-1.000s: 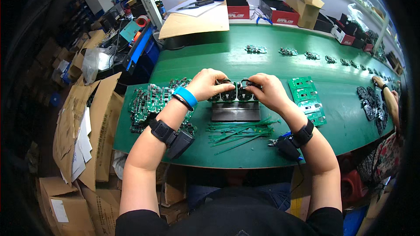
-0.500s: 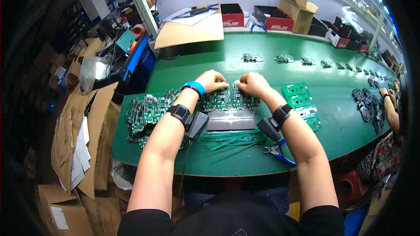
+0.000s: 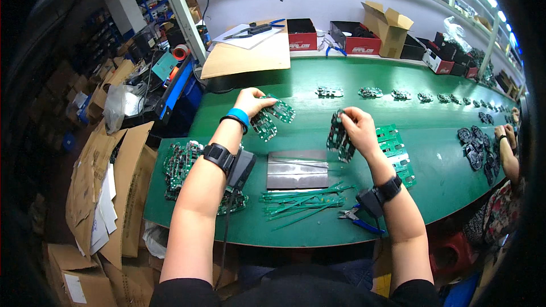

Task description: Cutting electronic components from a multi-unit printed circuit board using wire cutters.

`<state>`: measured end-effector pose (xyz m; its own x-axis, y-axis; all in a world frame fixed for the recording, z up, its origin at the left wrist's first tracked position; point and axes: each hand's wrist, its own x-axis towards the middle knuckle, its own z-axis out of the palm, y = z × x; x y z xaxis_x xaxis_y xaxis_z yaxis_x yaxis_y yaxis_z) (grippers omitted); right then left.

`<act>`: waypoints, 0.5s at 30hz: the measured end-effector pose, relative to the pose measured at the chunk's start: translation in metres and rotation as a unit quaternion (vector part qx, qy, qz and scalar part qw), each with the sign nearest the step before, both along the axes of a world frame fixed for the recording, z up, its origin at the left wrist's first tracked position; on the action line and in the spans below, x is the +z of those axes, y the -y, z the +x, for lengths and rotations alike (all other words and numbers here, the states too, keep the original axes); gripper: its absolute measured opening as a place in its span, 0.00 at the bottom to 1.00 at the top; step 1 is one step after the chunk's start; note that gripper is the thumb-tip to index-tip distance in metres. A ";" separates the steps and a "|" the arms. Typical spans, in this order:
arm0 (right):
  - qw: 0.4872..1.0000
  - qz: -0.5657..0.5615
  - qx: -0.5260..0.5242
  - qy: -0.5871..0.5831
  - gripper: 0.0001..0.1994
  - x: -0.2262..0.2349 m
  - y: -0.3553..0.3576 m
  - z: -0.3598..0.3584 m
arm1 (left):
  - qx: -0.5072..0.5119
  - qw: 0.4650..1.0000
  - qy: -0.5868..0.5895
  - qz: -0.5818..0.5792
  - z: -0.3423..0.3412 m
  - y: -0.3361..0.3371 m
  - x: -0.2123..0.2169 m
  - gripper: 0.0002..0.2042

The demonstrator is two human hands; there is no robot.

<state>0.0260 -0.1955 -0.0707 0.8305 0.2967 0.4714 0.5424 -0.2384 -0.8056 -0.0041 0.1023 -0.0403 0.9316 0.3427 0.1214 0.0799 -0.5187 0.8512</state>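
My left hand is closed on green circuit boards, which fan out from its fingers above the bench. Opposite it, my right hand pinches dark-sided circuit boards that hang below the fingertips. Between and below the hands lies a grey metal block with a groove across it. A pile of populated circuit boards sits to the left, partly hidden by my left forearm. Beyond my right wrist is a green board panel.
Thin green strips and blue-handled cutters lie near the front edge. Small board stacks run in a row along the green bench. At the right, another person's hand is beside black parts. Cardboard stands left.
Both hands have lifted boards off the metal block and moved apart, the left one leftward, the right one rightward. The block's top is now uncovered.
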 end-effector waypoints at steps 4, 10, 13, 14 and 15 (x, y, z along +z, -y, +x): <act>0.997 -0.055 -0.010 0.060 0.09 -0.003 0.023 -0.023 | 0.067 0.997 -0.009 -0.026 0.031 -0.004 -0.008 0.14; 0.992 0.047 0.074 -0.096 0.10 -0.009 0.033 -0.039 | 0.227 0.973 0.044 0.004 0.096 -0.013 -0.062 0.15; 0.991 0.026 0.099 -0.085 0.10 -0.011 0.033 -0.043 | 0.260 0.966 0.001 0.002 0.112 -0.017 -0.076 0.16; 0.990 0.023 0.101 -0.100 0.10 -0.009 0.034 -0.045 | 0.261 0.965 -0.017 0.018 0.114 -0.019 -0.080 0.17; 0.988 0.018 0.102 -0.115 0.11 -0.006 0.036 -0.045 | 0.261 0.965 -0.033 0.004 0.118 -0.021 -0.084 0.19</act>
<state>-0.0194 -0.2312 -0.0763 0.8411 0.4564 0.2903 0.3779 -0.1119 -0.9191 0.1136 0.1229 -0.1245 0.6385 0.7662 0.0732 0.3853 -0.4005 0.8314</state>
